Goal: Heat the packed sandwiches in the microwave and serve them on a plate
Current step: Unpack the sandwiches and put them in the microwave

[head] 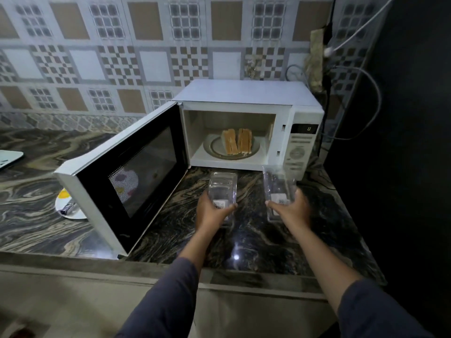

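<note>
1. While the microwave stands with its door swung wide to the left, two sandwiches are seen on edge, side by side, on the turntable inside, unpacked and placed for heating.
2. An empty clear pack is gripped at its near end by the left hand, fingers curled round it, low over the marbled counter; whether it touches the counter cannot be told.
3. A second clear pack is held tilted up by the right hand, thumb and fingers wrapped about its lower part.
4. Both packs are judged to be kept out of the opening so that they can be set aside and the door shut.
5. A white plate is left beyond the door, probably for serving.
</note>
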`<state>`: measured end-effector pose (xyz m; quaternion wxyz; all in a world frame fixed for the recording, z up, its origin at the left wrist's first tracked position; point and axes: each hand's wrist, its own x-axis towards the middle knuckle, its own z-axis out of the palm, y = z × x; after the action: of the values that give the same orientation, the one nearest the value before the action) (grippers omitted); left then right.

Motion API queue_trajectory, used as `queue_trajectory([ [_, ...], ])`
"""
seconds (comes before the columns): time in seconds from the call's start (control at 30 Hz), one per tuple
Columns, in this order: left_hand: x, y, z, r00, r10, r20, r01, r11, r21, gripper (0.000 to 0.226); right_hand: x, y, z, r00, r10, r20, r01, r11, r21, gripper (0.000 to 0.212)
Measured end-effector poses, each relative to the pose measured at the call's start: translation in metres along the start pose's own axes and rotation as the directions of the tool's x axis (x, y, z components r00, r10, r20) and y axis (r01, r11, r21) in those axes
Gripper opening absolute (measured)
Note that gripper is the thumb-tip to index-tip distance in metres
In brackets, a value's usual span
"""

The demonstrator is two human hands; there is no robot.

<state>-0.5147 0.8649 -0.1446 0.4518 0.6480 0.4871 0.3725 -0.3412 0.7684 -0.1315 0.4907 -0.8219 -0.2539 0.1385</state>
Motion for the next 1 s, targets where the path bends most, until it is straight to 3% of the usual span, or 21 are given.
queue_trajectory([
  [0.23,0.015,0.065,-0.014,0.984,0.172,-0.039,-0.17,0.985,0.032,0.088,0.003,-0.054,-0.044,0.973,-0.199,-0.117,0.206,0.977,0.052,0.086],
  [0.57,0.077,0.165,-0.025,0.946,0.309,-0.096,-0.307,0.951,0.039,0.084,0.048,-0.145,-0.067,0.934,-0.335,-0.123,0.346,0.934,0.085,0.085],
  [0.77,0.146,0.222,-0.024,0.974,0.226,0.009,-0.226,0.971,0.082,0.1,0.111,-0.206,-0.063,0.949,-0.314,-0.029,0.315,0.948,0.045,0.082],
  [0.9,0.203,0.242,-0.02,0.982,0.175,0.069,-0.184,0.971,0.154,0.102,0.159,-0.234,-0.049,0.969,-0.233,0.076,0.234,0.972,-0.004,0.098],
  [1.0,0.236,0.242,-0.011,0.987,0.132,0.087,-0.147,0.97,0.195,0.107,0.188,-0.244,-0.035,0.976,-0.199,0.086,0.205,0.976,-0.069,0.095],
])
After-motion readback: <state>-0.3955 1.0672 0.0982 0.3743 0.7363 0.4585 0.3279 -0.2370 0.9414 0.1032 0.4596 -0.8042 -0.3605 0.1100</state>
